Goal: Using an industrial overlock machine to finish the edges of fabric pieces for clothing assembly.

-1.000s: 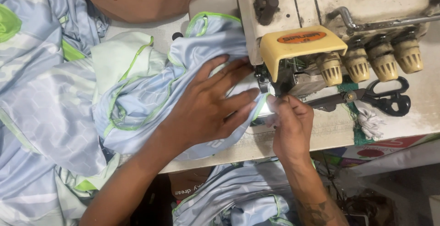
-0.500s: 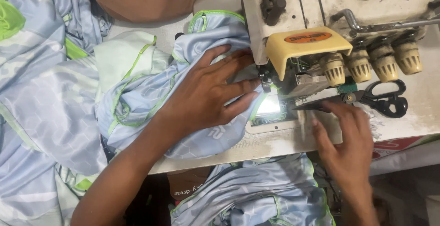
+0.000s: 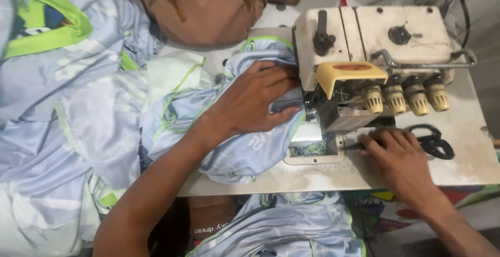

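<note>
A garment sewing workshop, seen at one machine station.

A worn, cream-coloured industrial sewing machine (image 3: 372, 53) with a yellow guard and a row of four tension knobs stands on a scuffed white worktable (image 3: 469, 147). Left of the machine, heaps of pale blue fabric with green trim (image 3: 78, 116) cover the table, and more of it hangs below the front edge. Black scissors (image 3: 432, 142) lie just right of the machine's needle area; a tan bag (image 3: 203, 7) sits behind, to the machine's left.
</note>
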